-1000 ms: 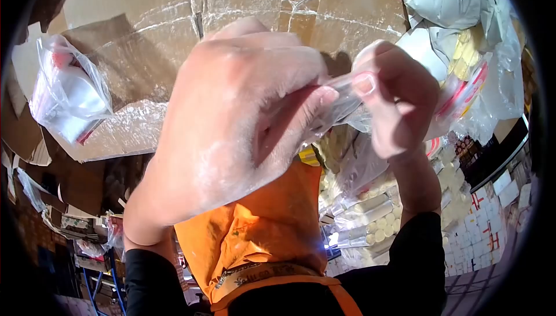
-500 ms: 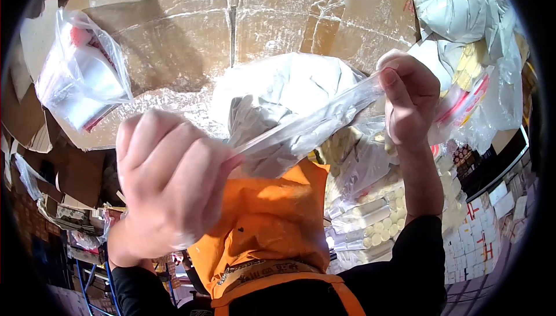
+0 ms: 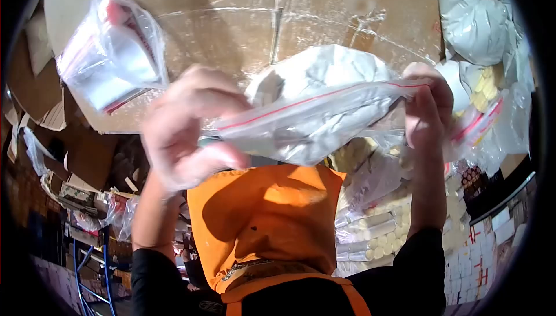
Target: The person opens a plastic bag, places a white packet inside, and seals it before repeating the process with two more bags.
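Observation:
A clear zip-lock bag (image 3: 278, 133) with a red line along its top edge stretches across the middle of the view. My right hand (image 3: 427, 106) pinches its right corner between thumb and fingers. Around the bag's left end, my left hand (image 3: 188, 128) is slightly blurred, thumb and fingers parted in a C shape. Behind the zip-lock bag, and partly covered by it, lies a crumpled white plastic sack (image 3: 330, 61). Below the hands hangs my orange apron (image 3: 266, 217).
Cardboard (image 3: 231, 20) dusted with white powder covers the work surface. At left sits a clear plastic bag (image 3: 113, 55) with white and red contents. White sacks (image 3: 480, 26) stand at the right. Wrapped pale cylinders (image 3: 382, 238) are stacked lower right; a blue metal frame (image 3: 90, 275) is lower left.
My left hand has gone from a closed grip on the bag's left end to parted fingers. The bag's red line now faces me, and the whole view has shifted.

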Tool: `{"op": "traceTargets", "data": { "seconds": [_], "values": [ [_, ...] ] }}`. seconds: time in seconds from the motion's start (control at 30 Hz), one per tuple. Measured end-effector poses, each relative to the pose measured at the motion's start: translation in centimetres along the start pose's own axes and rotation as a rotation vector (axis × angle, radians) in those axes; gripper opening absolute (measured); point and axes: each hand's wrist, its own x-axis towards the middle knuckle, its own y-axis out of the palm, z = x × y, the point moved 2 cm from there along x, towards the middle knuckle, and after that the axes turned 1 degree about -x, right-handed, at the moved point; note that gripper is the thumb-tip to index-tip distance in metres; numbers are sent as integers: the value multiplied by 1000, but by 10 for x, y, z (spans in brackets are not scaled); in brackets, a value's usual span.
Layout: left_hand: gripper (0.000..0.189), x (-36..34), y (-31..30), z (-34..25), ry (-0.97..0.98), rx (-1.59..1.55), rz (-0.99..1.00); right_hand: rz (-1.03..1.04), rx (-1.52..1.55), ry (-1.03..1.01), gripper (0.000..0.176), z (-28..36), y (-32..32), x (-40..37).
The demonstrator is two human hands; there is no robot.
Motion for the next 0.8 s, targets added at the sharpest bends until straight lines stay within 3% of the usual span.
{"op": "traceTargets", "data": {
  "seconds": [0.07, 0.13, 0.17, 0.27, 0.37, 0.5, 0.53, 0.63, 0.67, 0.7, 0.73, 0.8],
  "values": [
    [22, -2, 15, -2, -116, -106, -52, 16, 10, -23, 13, 1, 6, 8],
    [21, -6, 24, 2, -155, -128, -80, 43, -76, -186, 20, 2, 12, 17],
    [19, -4, 29, 6, -77, -132, -99, 52, -71, -188, 20, 3, 14, 18],
    [18, -2, 38, 12, -86, -222, -176, 137, 141, -20, 33, 6, 21, 27],
    [24, 0, 43, 10, -182, -240, -200, 200, 156, -84, 42, -7, 18, 37],
    [22, 1, 44, 8, -264, -252, -249, 126, -68, -41, 32, -6, 19, 47],
    [21, 1, 44, 7, -254, -214, -270, 132, -63, -48, 32, -7, 23, 50],
    [13, 1, 49, 9, -171, -224, -379, -145, -54, -130, 21, -7, 44, 51],
    [11, -1, 51, 4, -74, -245, -427, -112, 16, -94, 19, 5, 56, 45],
    [11, -2, 54, 0, 24, -270, -472, 29, -23, -41, 33, 9, 52, 34],
    [11, -2, 49, -3, 95, -209, -421, 24, -28, -50, 33, 14, 49, 32],
    [8, -5, 48, -2, 171, -197, -395, 207, -362, -237, 35, 39, 59, 30]
  ]
}}
